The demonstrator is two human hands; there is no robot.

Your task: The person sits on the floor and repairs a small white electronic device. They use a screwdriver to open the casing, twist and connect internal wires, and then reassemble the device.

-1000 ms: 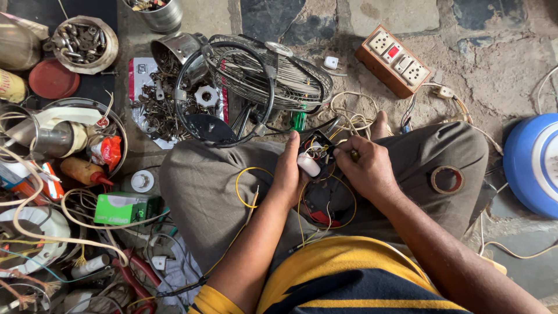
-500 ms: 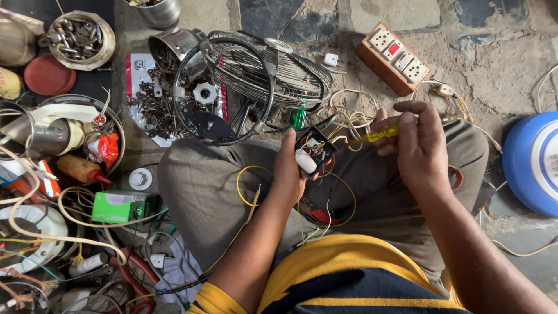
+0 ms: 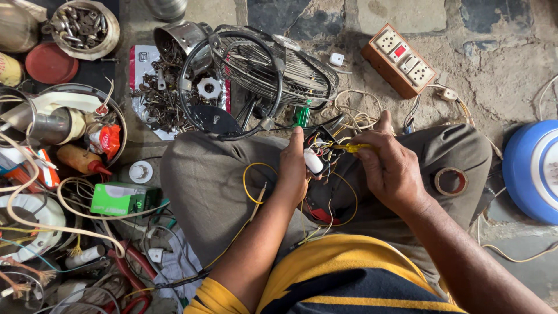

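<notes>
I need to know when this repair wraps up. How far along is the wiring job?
Done: the fan guard is off and lies on the floor, screws spread beside it. In hand: the left hand holds a small wired part on the lap while the right hand works it with a yellow screwdriver. Left: loose wires hang free and nothing is reassembled.

My left hand (image 3: 293, 171) reaches forward over my lap, forearm bare, fingers (image 3: 297, 139) curled shut around what it holds. My right hand (image 3: 392, 168) sits just beside it, knuckles up, fingers pinched closed, its forearm angling back toward my right side.
</notes>
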